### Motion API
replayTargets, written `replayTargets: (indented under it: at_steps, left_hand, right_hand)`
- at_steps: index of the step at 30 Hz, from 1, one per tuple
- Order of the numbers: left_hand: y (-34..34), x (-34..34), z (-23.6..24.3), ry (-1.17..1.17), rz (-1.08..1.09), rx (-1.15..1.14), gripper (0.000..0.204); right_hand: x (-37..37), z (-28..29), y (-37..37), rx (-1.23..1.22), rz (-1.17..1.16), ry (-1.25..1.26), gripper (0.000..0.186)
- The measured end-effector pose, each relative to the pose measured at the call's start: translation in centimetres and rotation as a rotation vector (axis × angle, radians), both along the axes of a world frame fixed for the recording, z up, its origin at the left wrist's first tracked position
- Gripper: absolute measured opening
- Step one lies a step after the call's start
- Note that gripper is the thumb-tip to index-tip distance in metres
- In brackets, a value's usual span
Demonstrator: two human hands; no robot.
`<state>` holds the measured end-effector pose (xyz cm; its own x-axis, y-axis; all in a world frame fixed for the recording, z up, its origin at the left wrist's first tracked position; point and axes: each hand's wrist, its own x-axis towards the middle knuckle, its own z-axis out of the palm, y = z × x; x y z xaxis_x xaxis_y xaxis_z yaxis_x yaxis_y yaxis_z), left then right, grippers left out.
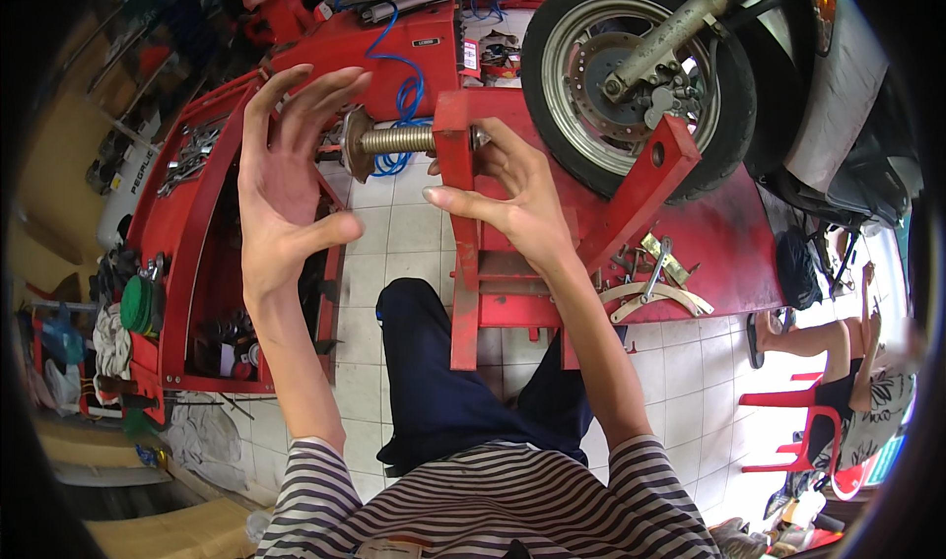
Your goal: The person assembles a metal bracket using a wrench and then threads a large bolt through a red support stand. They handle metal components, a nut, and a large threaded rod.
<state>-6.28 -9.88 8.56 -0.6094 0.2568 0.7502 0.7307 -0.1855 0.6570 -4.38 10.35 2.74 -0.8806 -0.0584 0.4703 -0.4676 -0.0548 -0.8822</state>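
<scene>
My left hand (286, 170) is raised with its fingers spread and holds nothing. To its right is a round metal flange (356, 143) on the end of a thick threaded screw (399, 139). The screw runs sideways into the top of a red upright post (456, 165) of a metal frame. My right hand (507, 199) is curled round this post, the thumb across its near face and some fingers hidden behind it. A small metal tip (481, 137) sticks out on the post's right side, by my index finger. A slanted red arm (641, 190) rises farther right.
A motorcycle's front wheel (641, 86) stands on the red platform (719, 254). Curved brake shoes (655, 301) and small metal parts lie at its near edge. A red tool cart (182, 254) stands left. Blue hose (409, 96) coils behind. A person sits on a red chair (823, 426).
</scene>
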Motion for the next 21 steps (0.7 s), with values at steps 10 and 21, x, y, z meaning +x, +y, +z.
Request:
replayTargets:
  at_steps: [10, 21]
  left_hand:
    - [-1.0, -0.3, -1.4, -0.008, -0.016, -0.067, 0.042]
    - [0.8, 0.4, -1.9, -0.198, 0.065, 0.05, 0.03]
  right_hand:
    - [0.0, -0.2, 0.0, -0.004, -0.001, 0.014, 0.067]
    - [-0.1, -0.3, 0.1, 0.033, -0.034, 0.02, 0.065]
